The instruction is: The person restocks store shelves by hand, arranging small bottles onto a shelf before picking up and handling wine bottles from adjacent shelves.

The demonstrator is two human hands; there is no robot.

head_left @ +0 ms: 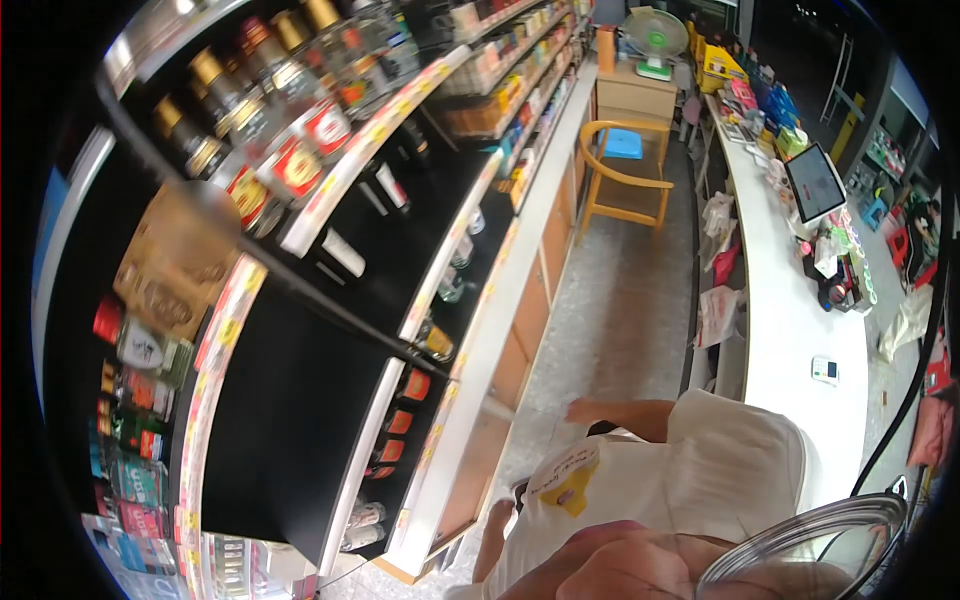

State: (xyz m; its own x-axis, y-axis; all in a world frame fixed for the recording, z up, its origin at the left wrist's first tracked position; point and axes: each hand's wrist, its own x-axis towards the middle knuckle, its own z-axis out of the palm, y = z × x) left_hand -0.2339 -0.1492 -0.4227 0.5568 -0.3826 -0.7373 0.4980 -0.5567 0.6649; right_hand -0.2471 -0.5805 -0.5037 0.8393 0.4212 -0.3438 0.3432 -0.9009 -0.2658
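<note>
My right hand (585,410) reaches out from a white sleeve over the aisle floor. It is small and its fingers are not distinct; I make out no object in it. At the lower left of my white shirt (640,480), my left hand (497,517) hangs low near the cabinet base. Its fingers are unclear too, and nothing can be made out in them. Small dark shapes, too unclear to name, show beside both hands. A clear curved rim (810,550) crosses the lower right corner.
Shelves with bottles (295,165) and boxes run along the left above a cabinet (530,305). A wooden chair (630,182) stands in the aisle, with a fan (656,38) behind. On the right, a white counter (790,330) holds a screen (815,183) and a card terminal (825,370).
</note>
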